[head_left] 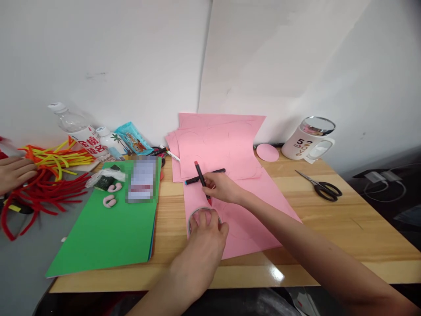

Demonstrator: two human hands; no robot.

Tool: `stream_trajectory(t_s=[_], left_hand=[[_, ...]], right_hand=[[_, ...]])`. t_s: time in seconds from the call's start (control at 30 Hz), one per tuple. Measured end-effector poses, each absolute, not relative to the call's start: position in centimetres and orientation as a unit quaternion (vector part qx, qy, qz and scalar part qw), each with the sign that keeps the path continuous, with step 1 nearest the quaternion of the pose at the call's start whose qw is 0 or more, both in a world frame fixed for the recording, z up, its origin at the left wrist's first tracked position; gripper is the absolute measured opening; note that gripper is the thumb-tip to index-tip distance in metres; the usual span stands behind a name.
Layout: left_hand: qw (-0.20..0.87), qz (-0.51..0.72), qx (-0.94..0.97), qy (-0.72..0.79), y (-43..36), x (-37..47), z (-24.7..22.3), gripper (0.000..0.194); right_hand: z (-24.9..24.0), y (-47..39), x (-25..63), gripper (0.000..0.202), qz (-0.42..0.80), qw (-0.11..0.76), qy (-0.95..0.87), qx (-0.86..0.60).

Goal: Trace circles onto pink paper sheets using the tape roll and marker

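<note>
My left hand (205, 239) presses with bent fingers on a round, grey-rimmed lid-like piece (189, 224), whose inner part is mostly hidden. It lies at the left edge of a pink paper sheet (250, 232). Between the fingers of my right hand (222, 186) is a black marker with red ends (199, 170), its lower end close to the round rim. A second black marker with a blue end (192, 180) lies on the paper behind that hand. More pink sheets (217, 149), with faint curved lines drawn on them, lean against the wall.
At right are a pink paper circle (267, 152), a white mug (301, 142) and black-handled scissors (325, 191). Left are green paper (115, 232), a blurred-out panel (142, 180), bottles (80, 131) and a blue packet (134, 138). Another person's hand (16, 173) touches coloured pipe cleaners (49, 188).
</note>
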State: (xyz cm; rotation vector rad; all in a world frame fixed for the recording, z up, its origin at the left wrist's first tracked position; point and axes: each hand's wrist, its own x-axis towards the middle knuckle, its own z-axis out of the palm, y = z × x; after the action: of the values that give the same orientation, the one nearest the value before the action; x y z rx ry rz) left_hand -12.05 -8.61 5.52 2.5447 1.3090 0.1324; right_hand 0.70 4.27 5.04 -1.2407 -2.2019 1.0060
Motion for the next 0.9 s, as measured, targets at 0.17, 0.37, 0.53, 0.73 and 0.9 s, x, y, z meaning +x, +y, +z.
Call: stream_trajectory(t_s=[0.17, 0.37, 0.53, 0.73, 0.9], left_hand=[[0.171, 0.065, 0.874, 0.450, -8.6, -12.3, 5.9, 0.035], [0.177, 0.059, 0.872, 0.452, -8.6, -12.5, 6.6, 0.033], [0.176, -0.006, 0.871, 0.460, -8.6, -12.3, 7.6, 0.028], [0.134, -0.067, 0.875, 0.460, -8.6, -11.9, 8.5, 0.036], [0.114, -0.074, 0.878, 0.459, -8.7, -12.1, 8.0, 0.044]], right_hand=[[6.3, 5.4, 1.7, 0.019, 0.187, 0.195, -0.826, -0.495], [5.4, 6.3, 0.5, 0.025, 0.071, 0.024, -0.874, -0.480], [5.8, 7.1, -1.6, 0.025, 0.087, -0.005, -0.872, -0.481], [6.9, 9.3, -6.4, 0.024, 0.136, 0.028, -0.856, -0.499], [7.4, 10.5, -8.4, 0.028, 0.151, 0.114, -0.831, -0.523]])
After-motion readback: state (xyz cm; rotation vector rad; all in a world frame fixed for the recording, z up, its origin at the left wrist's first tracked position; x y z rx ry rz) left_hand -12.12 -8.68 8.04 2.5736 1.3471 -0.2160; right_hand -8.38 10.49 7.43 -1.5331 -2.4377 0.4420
